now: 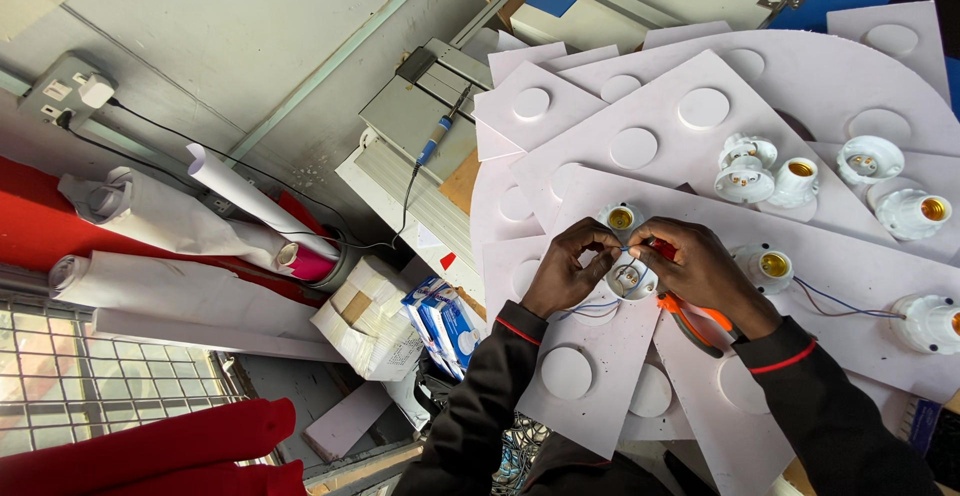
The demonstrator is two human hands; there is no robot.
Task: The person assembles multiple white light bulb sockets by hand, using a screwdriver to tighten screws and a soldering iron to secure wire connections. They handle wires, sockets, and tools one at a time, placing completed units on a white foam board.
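While my left hand (pixel 565 271) pinches the rim of a white lamp holder (pixel 632 278), fingers closed on it, my right hand (pixel 695 268) pinches at the thin wires (pixel 600 308) at its top edge and also keeps the orange-handled pliers (pixel 690 321) tucked under the palm, handles sticking out toward my sleeve. The holder sits base-up on a white foam board (pixel 600 396) with round raised discs, between both hands, and its blue and dark wires trail out underneath my left wrist.

Just above my fingers, touching the same cluster, stands 1 holder with its brass socket (pixel 621 219) facing up. To the right of my right hand another holder (pixel 768 266) has wires (pixel 840 306) already running from it to a further holder (pixel 925 323) at the board's edge, so that pair looks joined. Farther up, 4 more holders (pixel 800 178) lie on other boards, and I can see no wires on them, so I judge the wiring is partly done, with most of it left.

Well to the left, a blue-handled soldering iron (pixel 436 141) rests on grey metal casings (pixel 415 116), its cord running to a wall socket (pixel 65 91). Rolled paper (pixel 150 286) and small blue and white boxes (pixel 445 321) lie below.
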